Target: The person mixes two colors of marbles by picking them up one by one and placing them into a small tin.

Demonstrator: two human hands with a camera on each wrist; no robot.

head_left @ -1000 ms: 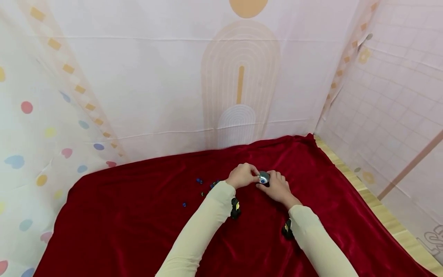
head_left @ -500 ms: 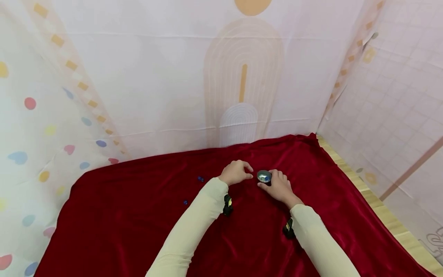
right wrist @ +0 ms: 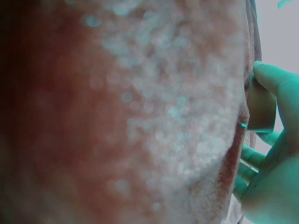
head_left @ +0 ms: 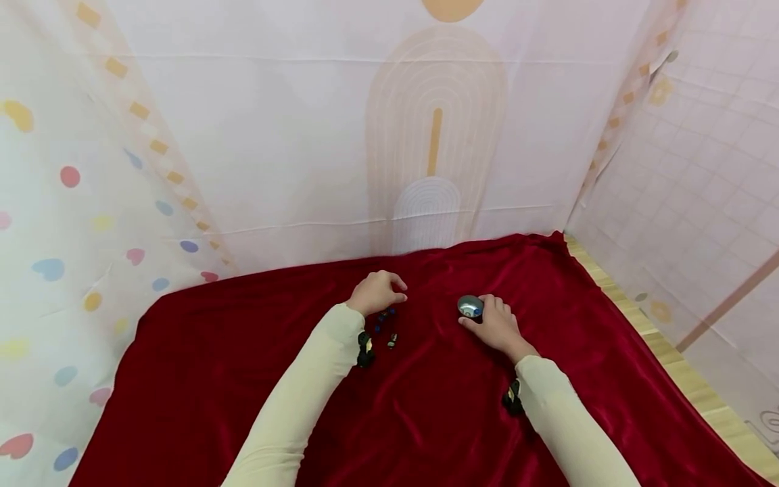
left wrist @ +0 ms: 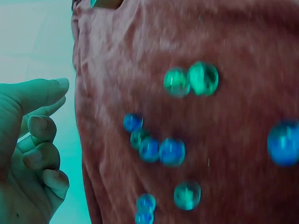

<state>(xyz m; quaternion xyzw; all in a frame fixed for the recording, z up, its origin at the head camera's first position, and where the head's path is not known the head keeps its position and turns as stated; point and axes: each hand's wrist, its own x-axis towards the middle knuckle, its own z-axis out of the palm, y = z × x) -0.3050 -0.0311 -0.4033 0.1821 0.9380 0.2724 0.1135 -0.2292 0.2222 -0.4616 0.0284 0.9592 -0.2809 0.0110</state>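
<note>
My right hand [head_left: 498,326] holds a small, shiny metal cup [head_left: 470,306] from its right side, thumb at the near side and fingers behind. A blue marble shows inside the cup. In the right wrist view, thumb and fingers reach around the side wall of the cup [right wrist: 260,105]. My left hand [head_left: 375,292] hovers left of the cup, thumb and index finger apart with nothing between them. Below it lie loose glass marbles: blue ones [left wrist: 172,151] and green ones [left wrist: 203,78], several in small clusters. In the head view, the left sleeve and wrist camera may hide other marbles.
A dark red velvet cloth [head_left: 426,419] with soft folds covers the table. Bare light wood [head_left: 688,379] shows along the right edge. Printed white curtains [head_left: 292,155] rise behind and at both sides. A dark camera [head_left: 365,350] sits on the left wrist.
My left hand has drawn away from the cup to the left, with thumb and index finger now spread above the marbles. My right hand stays on the cup. The head view has shifted slightly.
</note>
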